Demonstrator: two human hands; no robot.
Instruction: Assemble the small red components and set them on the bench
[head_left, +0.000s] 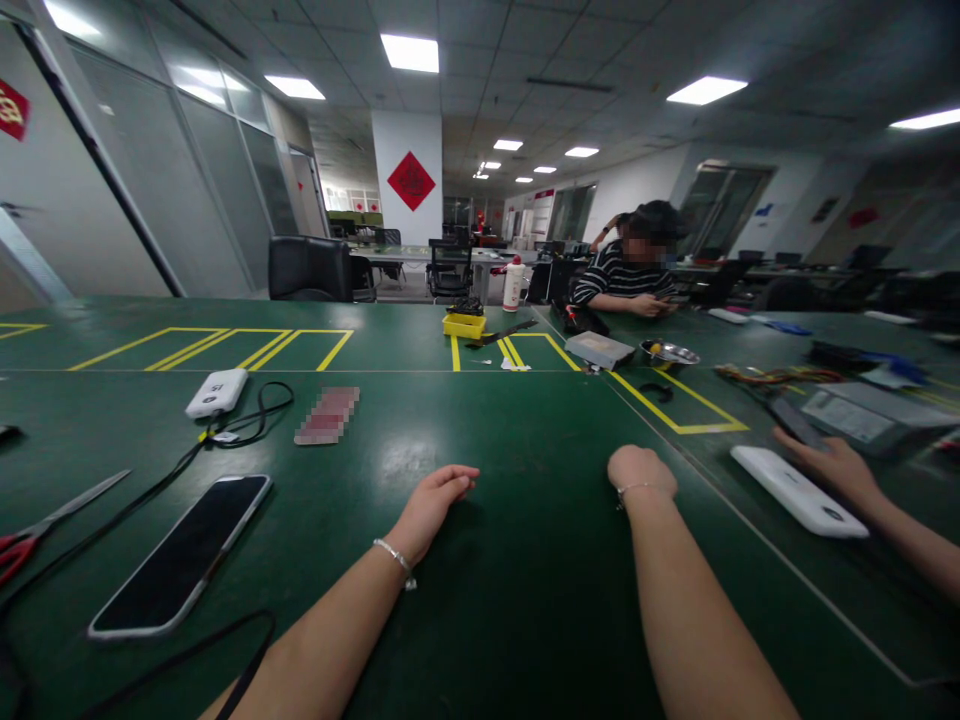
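Note:
My left hand (437,503) rests on its side on the green table (525,580), a bracelet at its wrist. Its fingers are stretched out to the right with nothing held in them. To the right, my right hand (642,472) lies on the table as a closed fist, and nothing shows in it. A pixelated reddish card-like item (328,416) lies beyond my left hand. At the left are a phone (184,558) with a dark screen, a white power bank (217,393) with a black cable, and red-handled scissors (56,522).
Another person's hand (844,466) holds a phone at the right, near a white device (799,490) and a metal box (874,415). Farther back are a yellow tray (463,325), a metal bowl (670,353), a grey box (599,349) and a seated person (634,270).

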